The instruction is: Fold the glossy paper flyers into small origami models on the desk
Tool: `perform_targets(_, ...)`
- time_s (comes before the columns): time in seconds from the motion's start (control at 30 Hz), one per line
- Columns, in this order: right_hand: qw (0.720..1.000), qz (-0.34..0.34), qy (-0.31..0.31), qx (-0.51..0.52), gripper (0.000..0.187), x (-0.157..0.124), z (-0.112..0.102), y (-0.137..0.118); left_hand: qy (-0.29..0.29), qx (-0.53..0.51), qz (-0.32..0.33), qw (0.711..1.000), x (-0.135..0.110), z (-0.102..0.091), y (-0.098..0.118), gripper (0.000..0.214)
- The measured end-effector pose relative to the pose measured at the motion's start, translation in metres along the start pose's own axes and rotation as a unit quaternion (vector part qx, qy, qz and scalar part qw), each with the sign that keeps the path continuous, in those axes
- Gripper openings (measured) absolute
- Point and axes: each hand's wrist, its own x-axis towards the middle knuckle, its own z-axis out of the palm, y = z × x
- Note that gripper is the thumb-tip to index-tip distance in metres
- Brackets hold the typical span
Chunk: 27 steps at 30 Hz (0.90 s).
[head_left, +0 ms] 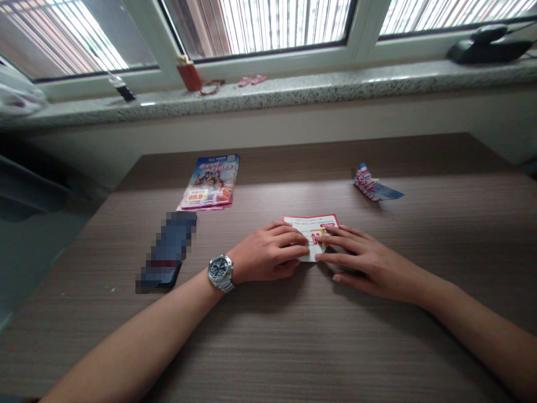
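A small white paper with red edging lies flat on the wooden table in front of me. My left hand, with a steel watch on its wrist, rests on the paper's left part, fingers curled and pressing down. My right hand lies on the paper's right part with its fingers stretched out flat. The fingertips of both hands meet over the paper's middle and hide its lower half.
A dark phone lies left of my left arm. A colourful leaflet sits behind it. A folded blue-and-red paper stands at the back right. The stone windowsill carries a red box and a black object.
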Motion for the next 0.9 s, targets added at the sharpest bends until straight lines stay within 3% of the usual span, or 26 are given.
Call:
perform_targets(0.23,1.000,0.002,-0.002,-0.007,0.045,0.001,0.001,-0.003,0.000,-0.028,-0.010,1.000,0.000,0.001,0.000,0.019)
perform_targets(0.63,0.999,0.005,0.000,-0.033,0.051,0.005,0.008,-0.011,0.042,-0.030,-0.149,0.987,0.005,0.010,0.006,0.021)
perform_targets(0.9,0.999,-0.001,-0.012,-0.041,0.052,0.006,0.008,-0.013,0.066,-0.061,-0.185,0.979,0.010,0.018,0.007,0.021)
